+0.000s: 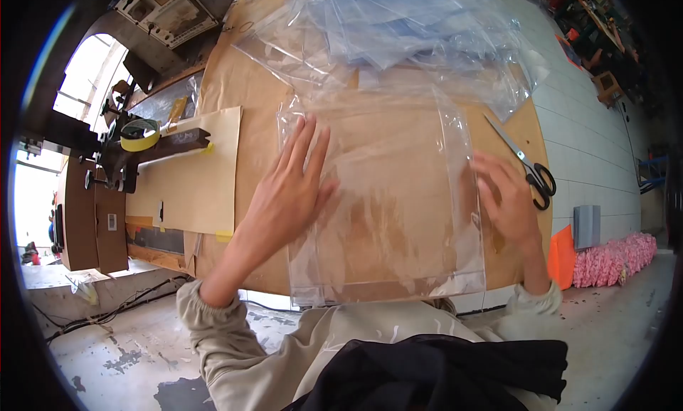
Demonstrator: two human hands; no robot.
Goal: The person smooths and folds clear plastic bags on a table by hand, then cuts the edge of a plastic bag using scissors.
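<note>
A clear plastic bag (391,226) lies spread on the brown-covered table, its near end at the table's front edge. My left hand (288,187) is over the bag's left side, fingers stretched out and apart, holding nothing. By the right edge of the bag is my right hand (506,197), fingers loosely curved and apart, slightly blurred; I cannot tell whether the fingertips touch the plastic. Black-handled scissors (538,180) lie just beyond my right hand, blades pointing away from me.
A heap of clear, bluish plastic sheets (420,27) covers the table's far part. On the left stands a machine arm (167,146) with a yellow tape roll (139,135), above a tan board (192,183). A pink fluffy bundle (615,260) rests on the floor at right.
</note>
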